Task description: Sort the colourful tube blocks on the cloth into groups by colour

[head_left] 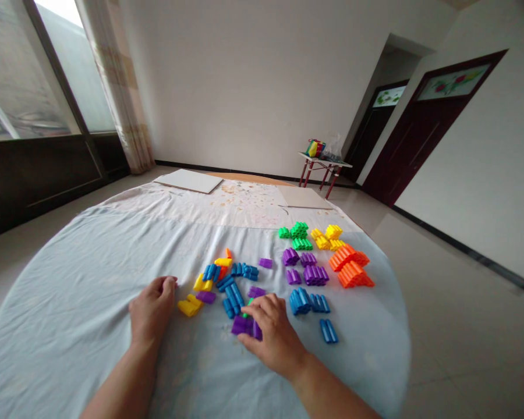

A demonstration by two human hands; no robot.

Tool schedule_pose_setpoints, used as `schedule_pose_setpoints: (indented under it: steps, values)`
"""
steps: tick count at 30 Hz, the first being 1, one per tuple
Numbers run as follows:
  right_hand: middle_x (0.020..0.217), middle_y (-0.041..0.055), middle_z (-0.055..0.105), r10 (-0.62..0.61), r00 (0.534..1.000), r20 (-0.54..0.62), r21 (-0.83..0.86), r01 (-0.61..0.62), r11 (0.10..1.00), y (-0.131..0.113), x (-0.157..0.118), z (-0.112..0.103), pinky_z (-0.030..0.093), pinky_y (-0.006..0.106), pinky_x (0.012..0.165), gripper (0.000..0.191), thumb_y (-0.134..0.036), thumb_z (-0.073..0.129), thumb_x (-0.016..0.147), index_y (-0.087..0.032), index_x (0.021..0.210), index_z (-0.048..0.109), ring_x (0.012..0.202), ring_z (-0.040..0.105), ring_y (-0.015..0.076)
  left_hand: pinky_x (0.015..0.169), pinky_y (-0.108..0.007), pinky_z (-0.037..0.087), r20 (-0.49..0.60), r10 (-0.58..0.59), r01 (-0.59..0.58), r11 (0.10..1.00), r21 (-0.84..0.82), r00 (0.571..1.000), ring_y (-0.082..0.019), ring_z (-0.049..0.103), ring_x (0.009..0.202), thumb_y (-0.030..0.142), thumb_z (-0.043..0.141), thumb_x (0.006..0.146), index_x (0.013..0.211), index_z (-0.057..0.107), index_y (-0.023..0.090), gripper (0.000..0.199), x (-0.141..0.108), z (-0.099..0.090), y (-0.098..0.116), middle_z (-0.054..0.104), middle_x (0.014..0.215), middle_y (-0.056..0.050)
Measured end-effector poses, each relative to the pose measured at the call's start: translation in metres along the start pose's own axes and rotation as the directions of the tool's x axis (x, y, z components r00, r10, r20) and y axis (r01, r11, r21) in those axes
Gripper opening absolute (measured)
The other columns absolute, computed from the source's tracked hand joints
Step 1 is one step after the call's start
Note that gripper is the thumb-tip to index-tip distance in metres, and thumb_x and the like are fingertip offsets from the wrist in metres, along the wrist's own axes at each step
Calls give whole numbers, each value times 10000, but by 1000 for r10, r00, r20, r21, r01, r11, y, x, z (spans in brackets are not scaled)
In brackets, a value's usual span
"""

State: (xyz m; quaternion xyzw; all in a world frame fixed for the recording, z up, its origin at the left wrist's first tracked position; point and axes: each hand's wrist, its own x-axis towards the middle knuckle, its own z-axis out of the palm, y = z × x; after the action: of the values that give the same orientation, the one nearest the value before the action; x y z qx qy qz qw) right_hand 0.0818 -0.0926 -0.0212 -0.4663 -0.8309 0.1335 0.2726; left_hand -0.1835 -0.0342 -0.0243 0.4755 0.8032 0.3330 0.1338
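My left hand (152, 309) rests on the cloth at the left of the loose pieces, its fingers curled in and nothing showing between them. My right hand (273, 333) reaches over purple ribbed plastic pieces (241, 325), thumb and fingers apart around them; its thumb tip is at their near edge. The fingers partly hide a green piece (245, 314). Just beyond lie blue pieces (233, 298), another purple piece (206, 297) and yellow pieces (190, 305). An orange piece (222, 272) is mixed in farther back.
On the right, pieces lie grouped by colour: green (299, 231), yellow (329, 237), purple (315, 275), orange (351, 266) and blue (300, 301). Two flat boards (190, 180) (305, 198) lie at the round table's far side. A small side table (325, 162) stands by the wall.
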Motion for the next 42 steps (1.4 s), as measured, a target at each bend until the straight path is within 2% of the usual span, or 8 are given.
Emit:
schedule_pose_setpoints:
  steps: [4, 9, 16, 22, 26, 30, 35, 42]
  values:
    - [1012, 43, 601, 16, 996, 89, -61, -10, 998, -3, -2, -1, 378, 415, 874, 334, -360, 705, 798, -273, 1111, 629, 1009, 484, 241, 750, -317, 426, -9, 2, -2, 1000, -12, 1000, -252, 634, 901, 442, 361, 811, 873, 680, 216, 396, 2, 2, -3, 724, 883, -81]
    - [1123, -9, 603, -145, 972, 187, 3, 147, 989, -1, -5, -2, 316, 405, 954, 375, -177, 618, 825, -334, 1165, 600, 1064, 457, 202, 731, -317, 430, -4, 3, -3, 1000, 2, 1000, -253, 636, 882, 442, 351, 816, 876, 681, 203, 412, 0, 0, 0, 720, 898, -93]
    - [1047, 44, 614, -64, 991, 118, -6, 65, 998, -8, -8, 1, 343, 431, 937, 391, -426, 676, 761, -242, 1101, 619, 1033, 479, 246, 751, -340, 431, 15, -16, 15, 1000, 17, 1000, -274, 628, 908, 466, 339, 817, 915, 683, 211, 439, 5, 2, -6, 715, 918, -97]
    - [1051, 15, 636, -95, 987, 132, 66, 87, 994, -9, -7, -1, 360, 395, 961, 408, -368, 690, 763, -282, 1152, 602, 1042, 513, 220, 775, -351, 434, 48, -42, 40, 999, 37, 998, -293, 618, 959, 483, 328, 819, 931, 678, 224, 450, 10, 3, -10, 710, 956, -103]
    - [1144, 35, 602, -77, 996, 39, 133, 71, 989, -4, -2, -30, 382, 353, 1006, 511, -256, 662, 766, -268, 1262, 539, 1087, 524, 193, 764, -348, 440, 63, -52, 48, 997, 64, 997, -296, 620, 952, 505, 318, 815, 958, 676, 216, 482, 10, 1, -8, 706, 974, -115]
    - [1206, 63, 569, 17, 997, -72, 132, -7, 991, 27, 11, -75, 412, 365, 1018, 535, -136, 580, 774, -256, 1291, 520, 1158, 514, 197, 766, -348, 447, 61, -59, 55, 996, 70, 996, -296, 624, 949, 519, 302, 813, 934, 675, 236, 484, 11, -1, -6, 719, 932, -91]
    - [1216, 102, 576, 181, 975, -126, -19, -184, 983, 101, 42, -125, 434, 373, 998, 497, -76, 565, 759, -174, 1246, 567, 1125, 545, 202, 781, -370, 447, 86, -67, 60, 994, 88, 994, -313, 621, 966, 510, 282, 809, 944, 666, 231, 494, 12, -2, -4, 716, 958, -103]
    - [1125, 100, 652, 365, 931, 17, -133, -360, 923, 164, 70, -134, 490, 332, 894, 493, -23, 589, 713, -141, 1191, 620, 970, 632, 190, 837, -388, 426, 120, -82, 71, 993, 94, 989, -327, 605, 1013, 528, 235, 809, 980, 649, 236, 535, 12, -3, -3, 706, 1009, -116]
